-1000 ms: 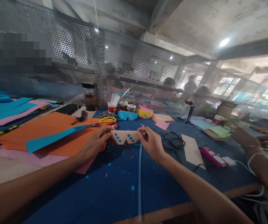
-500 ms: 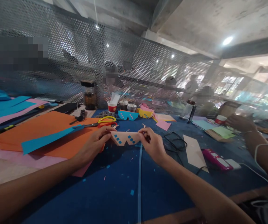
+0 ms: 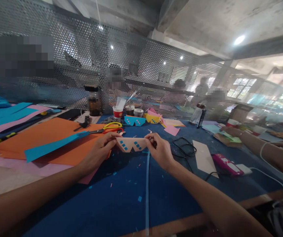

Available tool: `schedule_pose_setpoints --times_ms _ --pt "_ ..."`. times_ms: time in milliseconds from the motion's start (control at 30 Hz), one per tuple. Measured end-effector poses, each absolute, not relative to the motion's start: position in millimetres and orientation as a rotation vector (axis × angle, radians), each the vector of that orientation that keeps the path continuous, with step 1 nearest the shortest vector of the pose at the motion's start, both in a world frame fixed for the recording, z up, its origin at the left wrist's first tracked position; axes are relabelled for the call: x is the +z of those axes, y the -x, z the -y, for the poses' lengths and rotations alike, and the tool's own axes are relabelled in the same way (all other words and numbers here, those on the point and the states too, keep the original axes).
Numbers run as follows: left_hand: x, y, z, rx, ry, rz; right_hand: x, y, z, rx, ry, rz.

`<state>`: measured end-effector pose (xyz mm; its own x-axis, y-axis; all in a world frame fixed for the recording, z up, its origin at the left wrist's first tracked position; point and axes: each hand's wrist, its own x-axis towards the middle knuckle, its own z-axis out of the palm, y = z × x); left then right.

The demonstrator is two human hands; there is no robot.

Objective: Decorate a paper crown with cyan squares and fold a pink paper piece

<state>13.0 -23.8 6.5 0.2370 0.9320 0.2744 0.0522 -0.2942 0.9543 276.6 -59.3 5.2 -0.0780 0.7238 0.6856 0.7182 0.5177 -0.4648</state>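
I hold a peach paper cutout (image 3: 131, 144) with small blue squares and a zigzag lower edge between both hands, just above the blue sheet (image 3: 121, 200) on the table. My left hand (image 3: 100, 152) pinches its left end. My right hand (image 3: 159, 151) pinches its right end. A thin pale blue strip (image 3: 146, 194) hangs from the cutout toward me.
Orange paper (image 3: 47, 140), a blue strip (image 3: 55, 146) and yellow-handled scissors (image 3: 108, 127) lie to the left. Paper cups (image 3: 118, 113), a jar (image 3: 93, 101) and more cutouts (image 3: 134, 121) stand behind. A black cable (image 3: 184, 148), a pink device (image 3: 224, 164) and another person's arm (image 3: 262, 148) are on the right.
My hands and the cutout have stayed almost still. The other person's arm on the right has reached farther across the table toward the papers.
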Motion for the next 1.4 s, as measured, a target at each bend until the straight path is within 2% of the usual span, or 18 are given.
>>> schedule_pose_setpoints --times_ms 533,867,1400 --pt "8 -14 23 1.165 -1.539 -0.94 7 -279 57 0.018 1.214 1.793" --pt "3 -13 18 1.18 -1.474 -0.938 13 -279 45 0.223 1.272 1.688" --pt "-11 -14 4 1.126 -1.374 -0.963 33 -308 -74 0.625 1.484 1.623"
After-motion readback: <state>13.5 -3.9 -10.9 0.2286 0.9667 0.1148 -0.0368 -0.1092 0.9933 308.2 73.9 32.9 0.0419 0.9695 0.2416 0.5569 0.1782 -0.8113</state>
